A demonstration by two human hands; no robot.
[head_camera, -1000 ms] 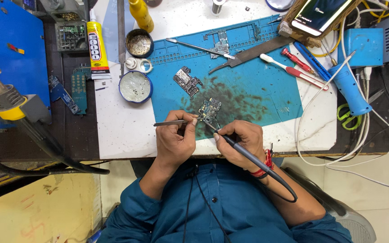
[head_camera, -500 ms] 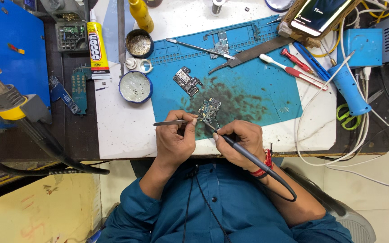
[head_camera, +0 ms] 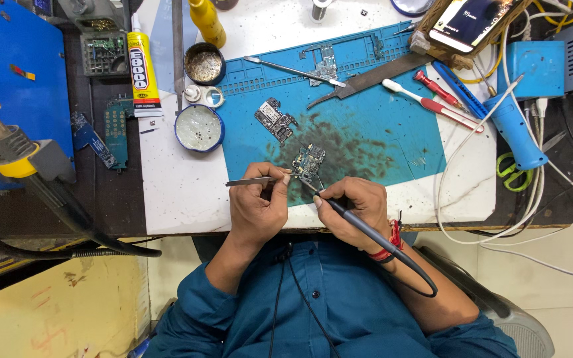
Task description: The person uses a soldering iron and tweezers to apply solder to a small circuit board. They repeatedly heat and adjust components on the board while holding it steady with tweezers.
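head view: my left hand (head_camera: 254,211) was closed on thin metal tweezers (head_camera: 250,181) pointing toward a small circuit board (head_camera: 308,163) on the blue mat (head_camera: 392,126), while my right hand (head_camera: 356,211) gripped a dark soldering iron (head_camera: 366,229), tip at the board's near edge.

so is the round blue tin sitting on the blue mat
No, the round blue tin sits on the white table top just beyond the left edge of the blue mat, away from the left hand.
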